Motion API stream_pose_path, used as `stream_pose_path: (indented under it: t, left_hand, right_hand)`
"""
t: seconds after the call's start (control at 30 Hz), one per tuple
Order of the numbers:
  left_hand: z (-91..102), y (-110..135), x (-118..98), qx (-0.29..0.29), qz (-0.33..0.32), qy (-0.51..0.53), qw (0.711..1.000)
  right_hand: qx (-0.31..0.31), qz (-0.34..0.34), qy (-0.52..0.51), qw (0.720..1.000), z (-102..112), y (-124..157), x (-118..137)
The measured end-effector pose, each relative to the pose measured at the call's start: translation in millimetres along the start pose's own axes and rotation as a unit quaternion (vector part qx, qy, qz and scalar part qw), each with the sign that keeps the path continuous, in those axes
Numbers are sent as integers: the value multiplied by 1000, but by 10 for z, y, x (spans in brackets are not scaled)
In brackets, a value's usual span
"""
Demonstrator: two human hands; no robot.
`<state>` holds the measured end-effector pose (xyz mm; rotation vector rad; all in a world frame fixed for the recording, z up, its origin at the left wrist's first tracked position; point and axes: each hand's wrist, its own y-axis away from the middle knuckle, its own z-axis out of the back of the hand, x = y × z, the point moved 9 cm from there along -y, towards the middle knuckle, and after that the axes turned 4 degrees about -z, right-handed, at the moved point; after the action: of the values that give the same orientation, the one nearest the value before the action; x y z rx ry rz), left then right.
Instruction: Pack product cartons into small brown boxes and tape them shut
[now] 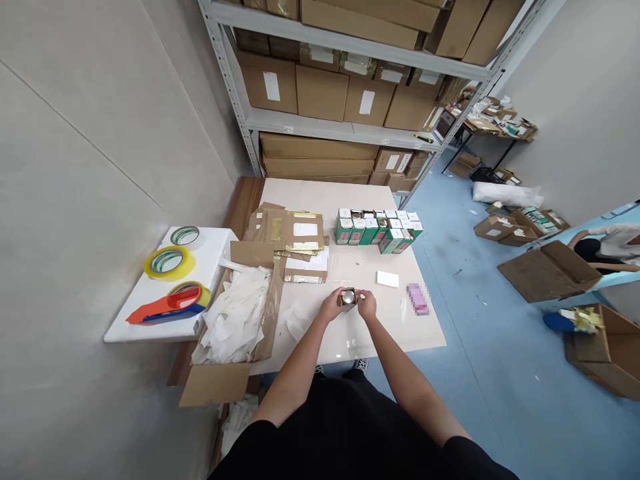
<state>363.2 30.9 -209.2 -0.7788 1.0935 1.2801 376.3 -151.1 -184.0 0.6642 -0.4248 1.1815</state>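
Observation:
Between my two hands is a small open-topped box (345, 307), with a round silvery top of something visible inside it. My left hand (330, 307) grips the box's left side with closed fingers. On the other side, my right hand (367, 305) pinches the box near its upper right edge. Beyond them stand several green and white small boxes (370, 232), some with open tops. A white flat box (387, 279) lies to the right of my hands, close to a blurred stack of pink-purple papers (418, 299).
At left, a carton (270, 327) holds crumpled white paper (235, 317). Flattened cardboard (304, 230) lies behind it. Tape rolls (169, 263) and an orange tape dispenser (165, 305) rest on a white block. A shelf (330, 123) with cartons stands behind the table; another person's arm (620, 266) shows far right.

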Motion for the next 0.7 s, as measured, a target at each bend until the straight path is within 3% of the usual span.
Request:
stream_pose_path:
  t: [0.2, 0.37, 0.57, 0.7]
  left_hand:
    - [3, -12, 33, -3, 0, -15, 1000]
    - [17, -22, 28, -3, -8, -23, 1000]
    - [-22, 5, 56, 10, -5, -35, 999]
    - [-19, 2, 71, 10, 7, -46, 999]
  right_hand:
    - [59, 33, 117, 991, -92, 10, 288]
    - [38, 63, 211, 975, -123, 44, 476]
    - [63, 39, 224, 972, -216, 12, 372]
    - [82, 66, 200, 974, -237, -14, 469]
